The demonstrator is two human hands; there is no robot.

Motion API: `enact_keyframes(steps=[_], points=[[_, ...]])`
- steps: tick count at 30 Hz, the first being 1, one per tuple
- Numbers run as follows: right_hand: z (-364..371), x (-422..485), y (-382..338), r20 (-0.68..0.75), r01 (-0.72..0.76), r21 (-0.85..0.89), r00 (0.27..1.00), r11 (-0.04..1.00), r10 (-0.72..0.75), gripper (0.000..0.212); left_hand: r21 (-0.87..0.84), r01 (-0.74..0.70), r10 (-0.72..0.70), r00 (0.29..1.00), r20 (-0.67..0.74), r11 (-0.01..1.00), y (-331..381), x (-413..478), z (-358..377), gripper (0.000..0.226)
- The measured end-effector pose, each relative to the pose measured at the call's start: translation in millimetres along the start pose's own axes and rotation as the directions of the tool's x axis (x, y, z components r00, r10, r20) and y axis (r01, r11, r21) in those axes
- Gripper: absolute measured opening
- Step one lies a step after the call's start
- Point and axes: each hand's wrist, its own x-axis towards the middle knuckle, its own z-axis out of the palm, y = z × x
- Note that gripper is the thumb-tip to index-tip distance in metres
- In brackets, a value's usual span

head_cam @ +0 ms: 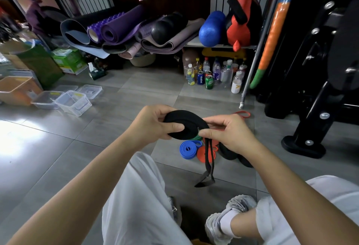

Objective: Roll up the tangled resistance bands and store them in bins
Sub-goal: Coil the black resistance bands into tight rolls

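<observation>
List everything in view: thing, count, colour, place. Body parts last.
black band: one, black, held up half-coiled, tail hanging down
blue roll: one, blue, floor below the coil
orange roll: one, orange-red, floor beside the blue roll
green band: one, green, mostly hidden behind the coil
red band: one, red, floor beyond the coil, right
clear bins: several, transparent, floor at left
mats: several, purple and grey, rolled on shelf
foam roller: one, blue, shelf
bottles and cans: many, mixed, under shelf
left hand: one, grips the coil
right hand: one, pinches the band at the coil
</observation>
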Motion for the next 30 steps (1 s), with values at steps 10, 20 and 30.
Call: enact_keyframes(steps=[10, 20, 30], points=[[0, -5, 7, -0.094, 0.080, 0.010, 0.993, 0.997, -0.078, 0.035, -0.451, 0.031, -0.010, 0.999, 0.049, 0.892, -13, -4, 23, 0.034], [-11, -6, 3, -0.094, 0.048, -0.073, 0.994, 0.996, -0.055, 0.032, -0.165, -0.069, 0.081, 0.994, 0.068, 0.984, 7, 3, 11, 0.023], [-13, -4, 6, -0.052, -0.006, -0.211, 0.999, 0.978, -0.005, 0.034, 0.221, -0.125, 0.108, 0.990, 0.087, 0.967, 3, 10, 9, 0.017]])
